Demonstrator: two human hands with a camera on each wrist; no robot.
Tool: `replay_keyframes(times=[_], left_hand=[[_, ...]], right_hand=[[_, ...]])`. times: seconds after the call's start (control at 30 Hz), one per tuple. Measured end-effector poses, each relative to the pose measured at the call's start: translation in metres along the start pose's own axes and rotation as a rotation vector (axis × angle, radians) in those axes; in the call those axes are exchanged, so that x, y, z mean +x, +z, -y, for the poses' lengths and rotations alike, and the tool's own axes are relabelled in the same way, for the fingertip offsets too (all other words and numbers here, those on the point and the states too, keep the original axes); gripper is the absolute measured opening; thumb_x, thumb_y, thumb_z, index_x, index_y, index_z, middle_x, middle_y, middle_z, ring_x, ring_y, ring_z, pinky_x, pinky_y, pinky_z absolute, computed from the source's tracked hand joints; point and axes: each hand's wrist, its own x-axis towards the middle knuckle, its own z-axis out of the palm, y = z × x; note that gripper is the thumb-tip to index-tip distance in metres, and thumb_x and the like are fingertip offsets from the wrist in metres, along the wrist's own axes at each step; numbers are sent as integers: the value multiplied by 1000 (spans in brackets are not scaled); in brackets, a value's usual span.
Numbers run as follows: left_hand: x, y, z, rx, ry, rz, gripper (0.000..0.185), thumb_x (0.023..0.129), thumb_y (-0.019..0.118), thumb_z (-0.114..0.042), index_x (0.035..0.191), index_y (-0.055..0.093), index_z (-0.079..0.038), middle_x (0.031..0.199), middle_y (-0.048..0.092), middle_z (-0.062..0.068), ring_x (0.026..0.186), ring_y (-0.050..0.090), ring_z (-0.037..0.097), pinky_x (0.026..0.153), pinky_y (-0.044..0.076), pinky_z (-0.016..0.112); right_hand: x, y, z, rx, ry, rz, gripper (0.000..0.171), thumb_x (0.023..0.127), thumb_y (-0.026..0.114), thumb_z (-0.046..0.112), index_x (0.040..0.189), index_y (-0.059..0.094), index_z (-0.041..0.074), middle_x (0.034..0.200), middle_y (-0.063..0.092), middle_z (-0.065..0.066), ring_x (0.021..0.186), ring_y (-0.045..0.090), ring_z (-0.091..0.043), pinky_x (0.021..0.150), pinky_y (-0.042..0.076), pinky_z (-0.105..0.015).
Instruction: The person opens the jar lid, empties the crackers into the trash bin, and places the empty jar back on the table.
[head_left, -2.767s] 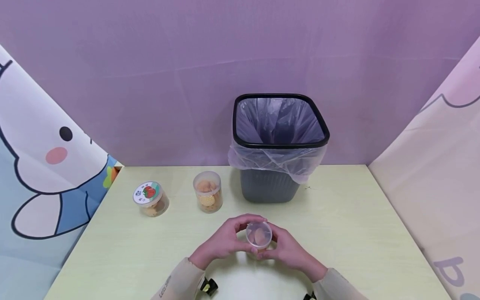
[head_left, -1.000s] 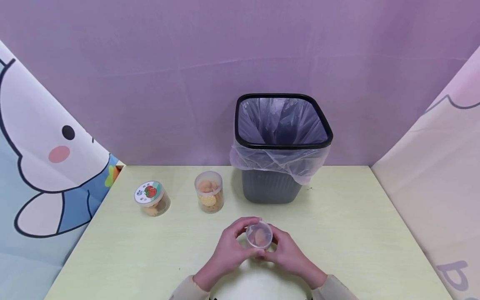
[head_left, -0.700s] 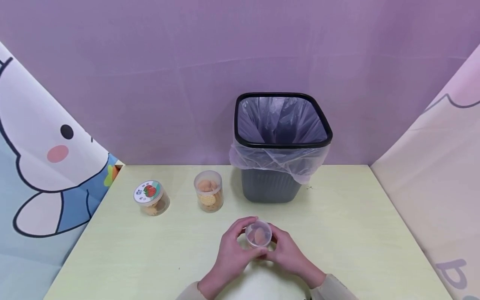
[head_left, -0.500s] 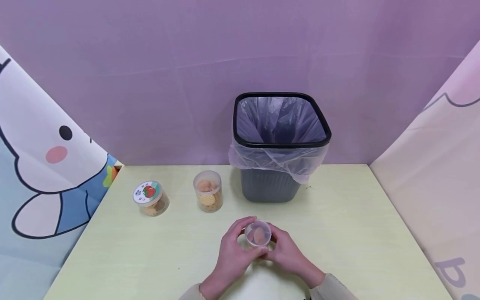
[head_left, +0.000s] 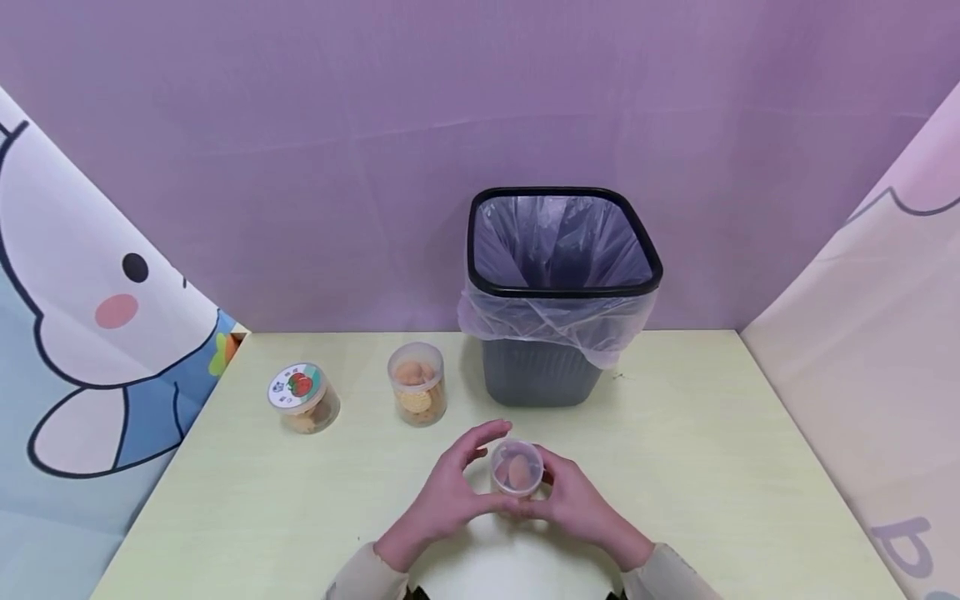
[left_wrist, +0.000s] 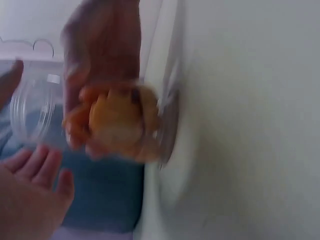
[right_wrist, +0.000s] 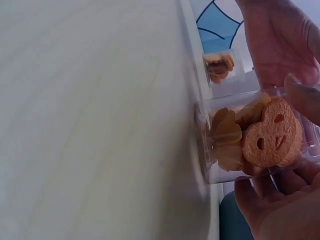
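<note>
A clear plastic jar of cookies [head_left: 517,468] stands upright on the table between both hands. My right hand [head_left: 581,506] grips its right side, fingers behind and thumb in front. My left hand [head_left: 448,493] is spread at the left side, its upper fingers lifted off the jar; the thumb lies near the jar's front, and whether it touches is unclear. In the left wrist view the jar's threaded rim [left_wrist: 32,107] shows above the blurred cookies [left_wrist: 117,117]. A cookie with a cut-out face [right_wrist: 272,135] presses against the wall in the right wrist view.
At the left stands a cookie jar with a printed lid [head_left: 303,397]. Another cookie jar [head_left: 417,385] sits nearer the middle, with no printed lid on it. Behind the hands is a grey bin [head_left: 540,371] with a clear liner. A purple cloth [head_left: 300,167] closes the back.
My left hand's fingers have straightened and come away from the jar, which they wrapped half a second ago. The right hand and jar have stayed nearly in place.
</note>
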Motion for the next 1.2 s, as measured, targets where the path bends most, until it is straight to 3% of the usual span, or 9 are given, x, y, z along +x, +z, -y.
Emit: replay_keyframes(times=[0.3,0.53,0.83,1.2], left_hand=[[24,-32,8,-74,-20,298,79,75,88,-13,145,50,-14,144,54,1,134,47,20,108,39,46],[39,-43,16,-159,-2,484,79,77,84,-4,146,48,-15,146,52,0,137,44,22,113,34,42],[47,-46,21,-242,13,587,74,80,78,3,146,48,-10,146,52,5,138,44,25,115,30,40],[51,-41,26,-342,20,630,70,84,79,-9,146,47,-3,146,52,11,138,43,30,117,26,39]], right_hand=[[1,-1,2,23,16,15,70,70,90,15,134,59,19,121,65,6,114,60,-22,102,46,-37],[2,-2,3,41,29,23,71,70,90,12,134,59,15,123,65,-1,117,59,-30,102,46,-40],[2,-3,3,27,37,26,73,71,90,14,136,58,16,124,64,5,117,59,-23,102,46,-35],[2,-2,2,23,37,30,73,71,90,15,136,57,12,126,64,4,119,58,-22,104,44,-38]])
